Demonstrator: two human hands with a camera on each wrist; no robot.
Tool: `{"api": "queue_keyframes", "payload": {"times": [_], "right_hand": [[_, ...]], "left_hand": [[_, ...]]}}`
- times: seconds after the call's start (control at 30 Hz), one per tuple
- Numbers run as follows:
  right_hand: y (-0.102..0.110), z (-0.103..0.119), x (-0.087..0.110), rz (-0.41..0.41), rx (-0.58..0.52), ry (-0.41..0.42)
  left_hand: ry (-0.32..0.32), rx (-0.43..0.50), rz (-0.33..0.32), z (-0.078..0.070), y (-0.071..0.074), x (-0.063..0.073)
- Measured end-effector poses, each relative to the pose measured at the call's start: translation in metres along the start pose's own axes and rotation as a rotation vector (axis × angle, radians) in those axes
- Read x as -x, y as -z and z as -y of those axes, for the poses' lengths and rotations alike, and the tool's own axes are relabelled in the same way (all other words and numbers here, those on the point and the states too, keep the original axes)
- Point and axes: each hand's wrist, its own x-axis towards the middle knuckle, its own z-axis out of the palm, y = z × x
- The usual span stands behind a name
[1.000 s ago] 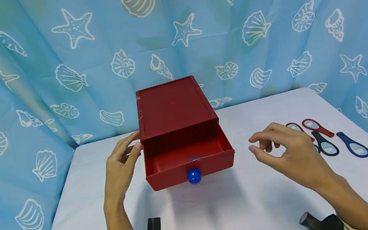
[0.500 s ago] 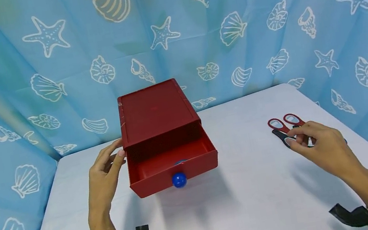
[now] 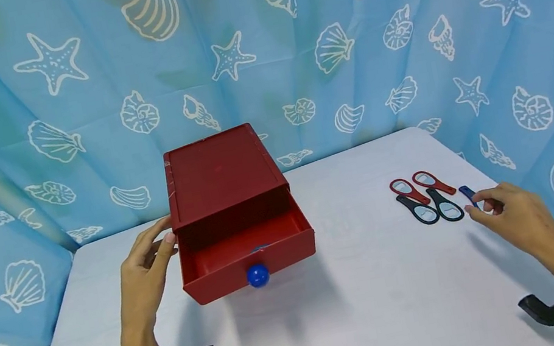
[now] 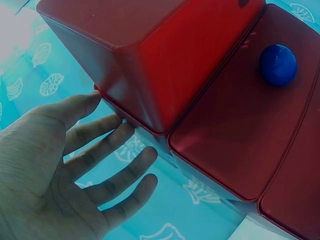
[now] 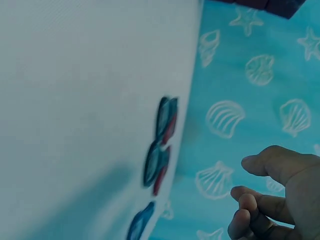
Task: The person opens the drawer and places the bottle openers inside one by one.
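Observation:
A red drawer chest [image 3: 221,173] stands on the table with its top drawer [image 3: 275,257] pulled out. This drawer has a round blue knob [image 3: 258,275] on its front. Inside it shows the tip of a blue item [image 3: 260,247], mostly hidden by the front panel. My left hand [image 3: 142,277] touches the chest's left side, thumb at the edge and fingers loosely extended. My right hand [image 3: 518,217] hovers over a blue magnifying glass [image 3: 467,192], partly hidden behind the fingers. In the right wrist view thumb and fingertips [image 5: 252,165] are apart with nothing between them.
Two red-framed magnifiers, one a red magnifying glass [image 3: 434,182], and two black ones, one a black magnifying glass [image 3: 447,206], lie grouped left of my right hand. Another blue knob [image 4: 278,65] marks a lower drawer. A blue shell-print curtain [image 3: 233,51] hangs behind the white table [image 3: 378,303].
My right hand has moved right, over the magnifying glasses to the blue one. The view has turned right, so the chest appears further left; my left hand stays at its side.

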Motion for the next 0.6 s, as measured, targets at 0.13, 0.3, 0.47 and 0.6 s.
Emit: {"api": "queue_keyframes", "payload": {"times": [0.13,0.3,0.47,0.6], "right_hand": [[-0.003,-0.018,0.000,0.001,0.011,-0.036],[-0.007,-0.032,0.000,0.010,0.018,-0.067],[-0.010,-0.043,0.000,0.024,0.033,-0.081],[-0.013,-0.052,0.001,0.044,0.048,-0.104]], "left_hand": [[-0.004,0.008,0.003,0.000,-0.001,-0.001],[0.000,0.003,-0.002,-0.002,-0.001,0.000],[-0.007,-0.003,-0.004,-0.003,-0.002,0.001],[-0.006,0.003,-0.007,-0.002,-0.002,0.001]]}}
